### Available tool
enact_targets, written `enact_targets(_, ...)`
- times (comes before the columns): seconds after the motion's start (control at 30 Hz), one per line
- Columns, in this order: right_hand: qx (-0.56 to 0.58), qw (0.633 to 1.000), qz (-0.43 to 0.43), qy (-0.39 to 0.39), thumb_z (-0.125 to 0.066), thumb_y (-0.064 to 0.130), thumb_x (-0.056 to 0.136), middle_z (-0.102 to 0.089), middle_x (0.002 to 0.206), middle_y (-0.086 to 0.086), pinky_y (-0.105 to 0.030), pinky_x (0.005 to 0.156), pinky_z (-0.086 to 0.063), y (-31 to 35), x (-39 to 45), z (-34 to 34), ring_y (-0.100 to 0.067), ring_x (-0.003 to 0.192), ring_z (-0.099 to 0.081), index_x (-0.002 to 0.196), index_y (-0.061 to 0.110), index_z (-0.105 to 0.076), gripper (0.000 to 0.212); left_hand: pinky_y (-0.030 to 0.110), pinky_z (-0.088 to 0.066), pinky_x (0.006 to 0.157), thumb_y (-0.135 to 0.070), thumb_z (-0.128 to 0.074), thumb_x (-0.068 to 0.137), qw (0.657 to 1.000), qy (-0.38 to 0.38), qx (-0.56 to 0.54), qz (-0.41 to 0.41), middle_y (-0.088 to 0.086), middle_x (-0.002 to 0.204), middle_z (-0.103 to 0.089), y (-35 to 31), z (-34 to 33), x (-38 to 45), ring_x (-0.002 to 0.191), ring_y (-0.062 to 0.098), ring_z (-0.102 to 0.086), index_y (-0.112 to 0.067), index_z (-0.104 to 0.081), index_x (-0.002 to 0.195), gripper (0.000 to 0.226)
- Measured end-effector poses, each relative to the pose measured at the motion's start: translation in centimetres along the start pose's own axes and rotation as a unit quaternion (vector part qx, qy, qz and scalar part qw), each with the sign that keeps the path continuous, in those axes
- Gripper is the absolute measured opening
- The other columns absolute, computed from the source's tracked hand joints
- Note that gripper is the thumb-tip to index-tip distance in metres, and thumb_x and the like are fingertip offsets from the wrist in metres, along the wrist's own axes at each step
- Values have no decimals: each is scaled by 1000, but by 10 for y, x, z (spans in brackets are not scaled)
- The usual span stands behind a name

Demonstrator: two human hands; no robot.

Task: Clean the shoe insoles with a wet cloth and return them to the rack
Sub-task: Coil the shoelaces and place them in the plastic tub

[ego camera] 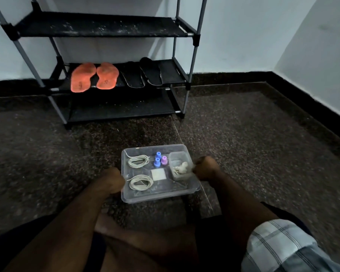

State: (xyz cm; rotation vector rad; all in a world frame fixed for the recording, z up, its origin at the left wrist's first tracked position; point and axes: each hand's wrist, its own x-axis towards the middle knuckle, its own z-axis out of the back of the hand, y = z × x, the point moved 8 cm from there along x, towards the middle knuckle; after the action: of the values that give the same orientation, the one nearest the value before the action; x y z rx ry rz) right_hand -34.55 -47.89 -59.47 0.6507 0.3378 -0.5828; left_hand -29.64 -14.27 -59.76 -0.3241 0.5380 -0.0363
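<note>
Two orange insoles (94, 76) and two black insoles (143, 74) lie on the middle shelf of a black shoe rack (98, 26) against the wall. On the floor in front of me sits a clear plastic tray (185, 188). My left hand (110, 180) grips its left edge and my right hand (205, 167) grips its right edge. Inside the tray, a small clear tub (178, 156) holds a crumpled pale cloth (181, 167).
The tray also holds two coils of pale lace (138, 161), three small blue and purple caps (159, 159) and a white square pad (158, 174). Dark speckled floor spreads all around. My crossed legs are below the tray. A white wall runs along the right.
</note>
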Motion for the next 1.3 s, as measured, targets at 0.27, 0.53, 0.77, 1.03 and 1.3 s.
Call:
enact_targets(0.27,330,938,-95,43,-55,3,90,-61,69,-11,-23,47,-49,-19,-5,4,-20,56,-58,83,6,-66,13,35,-52,78,-11,-59,89,994,-48,-91,-19,22,99,-73,-2,8,18,96,35,-69,2,-74,92,20)
enact_targets(0.53,330,938,-80,75,-52,-1,94,-66,77,-12,-29,50,-54,-20,0,11,-22,60,-62,83,8,-64,19,37,-54,90,-16,-60,89,983,-95,-156,0,11,106,-73,-11,17,17,99,29,-68,-15,-73,100,16)
enact_targets(0.77,313,943,-108,36,-49,4,96,-58,73,-13,-24,43,-49,-42,27,43,-22,57,-54,89,7,-61,15,30,-53,81,-12,-62,88,972,-90,-216,-18,7,98,-74,-51,3,31,92,26,-68,-20,-68,89,10)
enact_targets(1.03,121,990,-62,-29,-58,12,93,-67,93,-16,-42,78,-59,-74,83,86,-29,80,-63,100,3,-69,15,26,-52,83,-10,-63,90,963,-71,-259,-21,7,99,-74,-105,-23,63,92,22,-67,-20,-66,88,11)
enact_targets(1.3,53,996,-22,-62,-64,20,88,-71,106,-16,-35,83,-53,-57,137,94,-30,95,-66,104,6,-73,22,29,-52,87,-8,-62,91,948,-95,-302,15,9,101,-73,-110,-30,96,96,25,-67,-13,-70,96,11)
